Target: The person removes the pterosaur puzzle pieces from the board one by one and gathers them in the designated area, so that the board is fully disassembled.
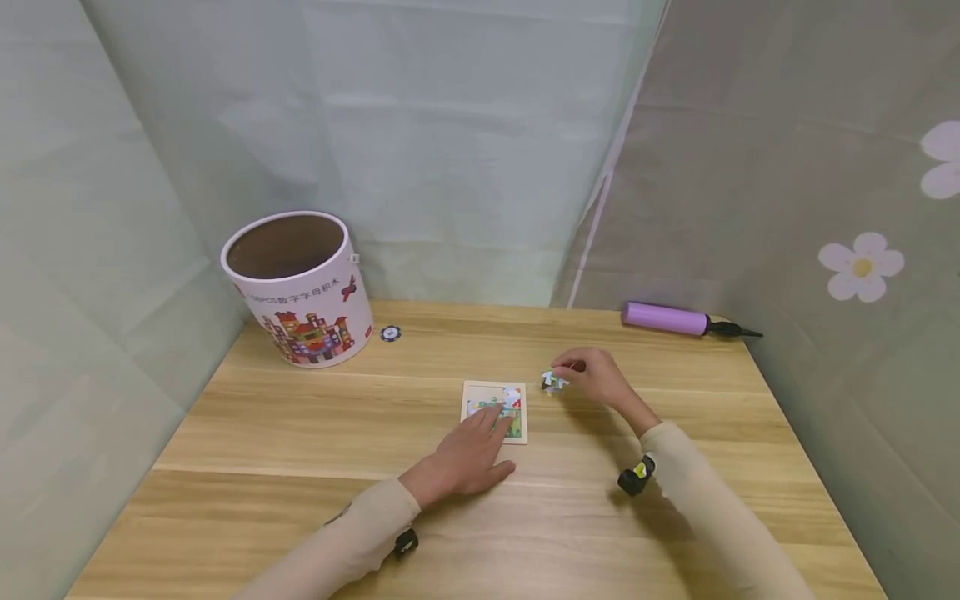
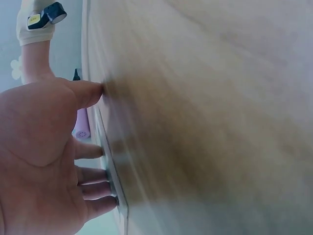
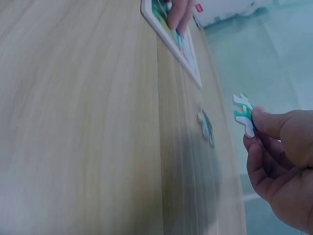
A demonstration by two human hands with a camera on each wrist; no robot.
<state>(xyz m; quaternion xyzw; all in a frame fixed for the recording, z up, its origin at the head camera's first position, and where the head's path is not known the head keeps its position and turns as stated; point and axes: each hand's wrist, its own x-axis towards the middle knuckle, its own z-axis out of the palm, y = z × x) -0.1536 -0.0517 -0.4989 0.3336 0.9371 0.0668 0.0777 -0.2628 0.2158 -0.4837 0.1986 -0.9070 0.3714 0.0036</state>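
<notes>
A small square jigsaw puzzle with a pale wooden frame lies on the table, partly filled with colourful pieces. My left hand rests on it with fingers stretched over the picture, hiding part of it; in the left wrist view its fingertips meet the board and the thumb stays off to the side. To the right of the board, my right hand pinches a puzzle piece between thumb and fingers, raised above the table. Under it, on the wood, lies another loose puzzle piece.
A large white bucket with printed building blocks stands at the back left. Beside it lies a dark round chip. A purple hand pump lies along the back right edge of the wooden table. Cloth curtains hang behind.
</notes>
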